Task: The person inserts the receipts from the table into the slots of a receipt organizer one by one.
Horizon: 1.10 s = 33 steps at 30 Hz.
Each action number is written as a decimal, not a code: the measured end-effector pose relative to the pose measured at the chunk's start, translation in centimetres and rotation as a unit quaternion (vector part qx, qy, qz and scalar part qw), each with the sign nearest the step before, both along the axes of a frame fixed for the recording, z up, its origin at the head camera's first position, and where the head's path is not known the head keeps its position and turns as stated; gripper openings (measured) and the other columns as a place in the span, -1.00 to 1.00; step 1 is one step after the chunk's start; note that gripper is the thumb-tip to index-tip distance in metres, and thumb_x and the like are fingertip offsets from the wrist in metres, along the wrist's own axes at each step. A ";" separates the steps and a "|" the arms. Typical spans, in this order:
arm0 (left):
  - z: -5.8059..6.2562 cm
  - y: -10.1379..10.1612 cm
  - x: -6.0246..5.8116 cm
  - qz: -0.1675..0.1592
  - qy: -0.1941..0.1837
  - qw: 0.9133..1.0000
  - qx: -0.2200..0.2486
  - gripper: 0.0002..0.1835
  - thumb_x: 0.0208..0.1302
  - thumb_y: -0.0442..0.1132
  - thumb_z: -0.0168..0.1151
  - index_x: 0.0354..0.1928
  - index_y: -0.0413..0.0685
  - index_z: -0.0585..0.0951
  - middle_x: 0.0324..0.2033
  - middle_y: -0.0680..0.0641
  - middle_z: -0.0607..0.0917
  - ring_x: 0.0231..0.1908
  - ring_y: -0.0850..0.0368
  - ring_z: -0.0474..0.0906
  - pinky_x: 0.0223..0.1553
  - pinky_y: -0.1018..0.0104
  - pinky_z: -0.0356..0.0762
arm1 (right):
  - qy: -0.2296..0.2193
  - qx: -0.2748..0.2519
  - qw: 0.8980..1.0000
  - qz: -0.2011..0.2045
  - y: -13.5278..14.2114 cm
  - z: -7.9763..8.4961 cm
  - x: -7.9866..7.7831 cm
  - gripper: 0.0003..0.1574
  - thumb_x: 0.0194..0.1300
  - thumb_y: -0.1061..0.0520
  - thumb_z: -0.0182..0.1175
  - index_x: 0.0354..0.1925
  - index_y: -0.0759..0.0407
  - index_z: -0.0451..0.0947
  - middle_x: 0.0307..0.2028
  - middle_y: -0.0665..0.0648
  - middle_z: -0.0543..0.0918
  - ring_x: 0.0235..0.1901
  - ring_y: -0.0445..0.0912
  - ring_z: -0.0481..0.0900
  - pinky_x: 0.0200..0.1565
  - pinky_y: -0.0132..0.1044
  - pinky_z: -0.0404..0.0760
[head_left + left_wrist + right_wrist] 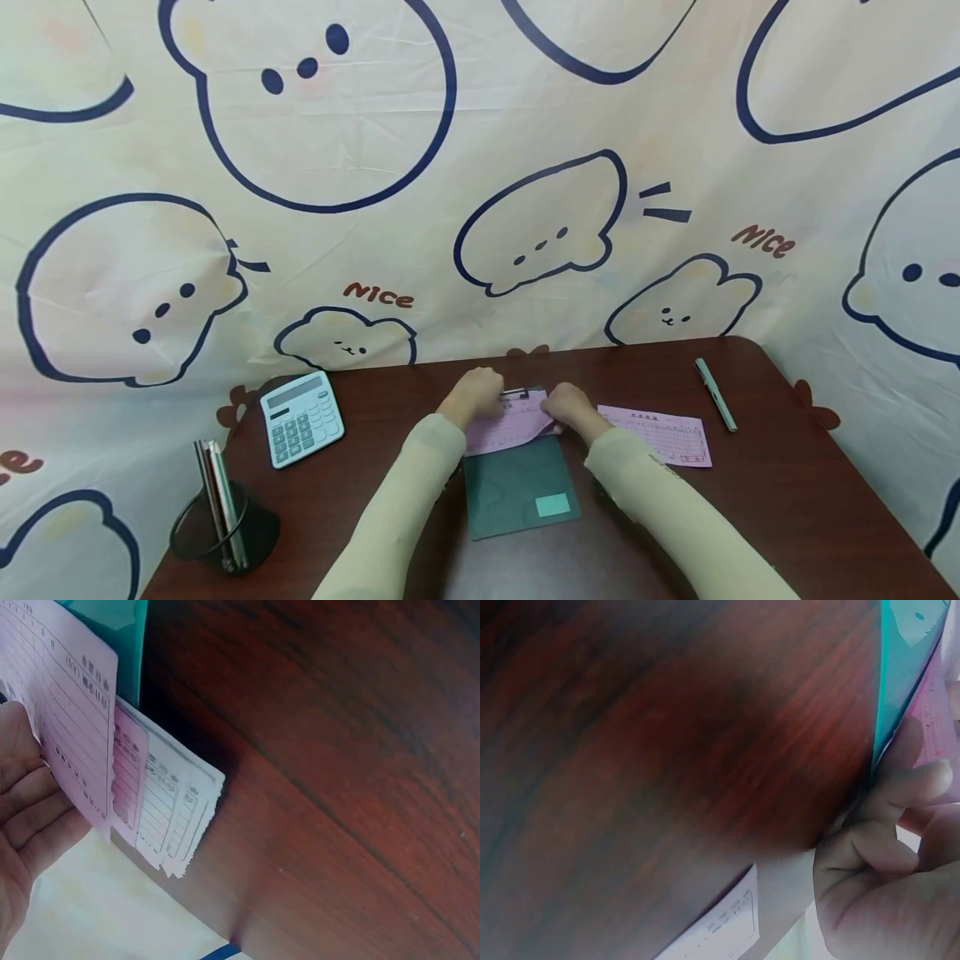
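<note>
A dark green board (517, 492) with a pale label lies in front of me, a dark clip (517, 393) at its far end. Over its far half lies a pink printed form (504, 432), its near right edge curling up. My left hand (477, 393) grips the form by its far left side. In the left wrist view its bent fingers lie against the pink sheet (75, 712), above a stack of ragged-edged slips (176, 802). My right hand (572, 407) pinches the form's right side; its fingers (877, 844) are curled beside the teal board edge (900, 675).
Another pink form (678, 437) lies to the right of my right hand, with a pale green pen (716, 394) beyond it. At the left are a light blue calculator (302, 419) and a black mesh pen cup (258, 525). A patterned cloth (375, 250) hangs behind the brown table (360, 492).
</note>
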<state>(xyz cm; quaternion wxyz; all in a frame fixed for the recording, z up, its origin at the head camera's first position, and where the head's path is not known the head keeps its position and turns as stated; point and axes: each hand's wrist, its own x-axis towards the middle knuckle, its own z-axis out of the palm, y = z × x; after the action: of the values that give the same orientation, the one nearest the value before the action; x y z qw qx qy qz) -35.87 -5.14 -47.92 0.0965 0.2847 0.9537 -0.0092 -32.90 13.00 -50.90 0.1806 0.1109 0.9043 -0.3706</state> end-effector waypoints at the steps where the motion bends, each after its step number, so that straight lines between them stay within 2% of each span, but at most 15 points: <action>1: 0.0 0.0 0.0 -0.001 -0.002 1.000 0.001 -0.58 0.07 -0.24 0.25 -0.76 0.03 0.23 -0.77 0.11 0.17 -0.66 0.21 0.08 -0.54 0.33 0.20 | -0.001 -0.003 1.000 -0.001 0.0 -0.1 0.0 -0.80 0.25 0.13 0.15 -0.43 0.25 0.55 -0.59 0.15 0.54 -0.75 -0.12 0.54 -0.66 -0.42 0.41; 7: -0.2 0.0 -0.3 0.000 -0.014 1.000 -0.004 -0.52 0.08 -0.26 0.21 -0.79 0.03 0.14 -0.78 0.13 0.04 -0.69 0.24 -0.05 -0.62 0.35 0.08 | 0.004 -0.006 1.000 0.003 -0.2 -0.2 0.1 -0.78 0.24 0.12 0.15 -0.46 0.24 0.53 -0.58 0.16 0.54 -0.75 -0.11 0.56 -0.65 -0.41 0.42; 13: 0.3 -0.1 -0.4 0.005 -0.042 0.999 0.013 -0.51 0.07 -0.30 0.21 -0.77 0.03 0.10 -0.77 0.13 -0.01 -0.70 0.25 -0.12 -0.65 0.37 -0.03 | 0.001 0.004 1.000 0.013 -0.3 0.0 0.3 -0.77 0.25 0.12 0.13 -0.47 0.25 0.51 -0.59 0.17 0.55 -0.74 -0.10 0.57 -0.60 -0.38 0.44; 18: 0.8 -0.3 -0.5 0.004 -0.051 0.999 0.020 -0.48 0.13 -0.29 0.21 -0.78 0.03 0.09 -0.76 0.13 -0.02 -0.70 0.25 -0.15 -0.65 0.37 -0.07 | 0.003 0.013 1.000 0.023 -0.3 0.2 0.2 -0.79 0.26 0.12 0.12 -0.34 0.28 0.52 -0.55 0.20 0.55 -0.72 -0.06 0.59 -0.58 -0.36 0.47; 23: 1.2 -0.4 -0.8 -0.005 -0.043 0.999 0.016 -0.46 0.16 -0.28 0.22 -0.80 0.03 0.11 -0.78 0.13 -0.01 -0.71 0.26 -0.14 -0.65 0.39 -0.06 | 0.001 0.012 1.000 0.022 -0.3 0.4 0.0 -0.75 0.27 0.12 0.12 -0.23 0.31 0.53 -0.52 0.21 0.56 -0.71 -0.05 0.60 -0.59 -0.36 0.47; 30: 1.0 0.1 -1.0 -0.003 -0.044 0.999 0.011 -0.49 0.13 -0.31 0.19 -0.79 0.03 0.11 -0.77 0.13 0.00 -0.71 0.27 -0.12 -0.66 0.40 -0.06 | 0.001 0.012 1.000 0.008 -0.2 0.6 0.2 -0.64 0.31 0.09 0.06 -0.07 0.33 0.49 -0.53 0.21 0.56 -0.72 -0.06 0.59 -0.60 -0.35 0.47; 33: 0.9 0.3 -0.9 -0.009 -0.041 0.999 0.017 -0.49 0.13 -0.34 0.17 -0.81 0.03 0.10 -0.80 0.13 0.00 -0.73 0.27 -0.12 -0.67 0.41 -0.05 | 0.001 0.017 1.000 0.002 -0.1 0.6 0.4 -0.64 0.32 0.07 0.04 -0.09 0.33 0.51 -0.56 0.20 0.57 -0.73 -0.06 0.59 -0.57 -0.34 0.47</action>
<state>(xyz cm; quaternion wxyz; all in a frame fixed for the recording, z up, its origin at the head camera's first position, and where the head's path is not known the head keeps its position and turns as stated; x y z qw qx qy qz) -36.81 -4.81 -47.04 0.1305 0.2953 0.9463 0.0176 -32.48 12.89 -50.26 0.1788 0.1115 0.9108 -0.3550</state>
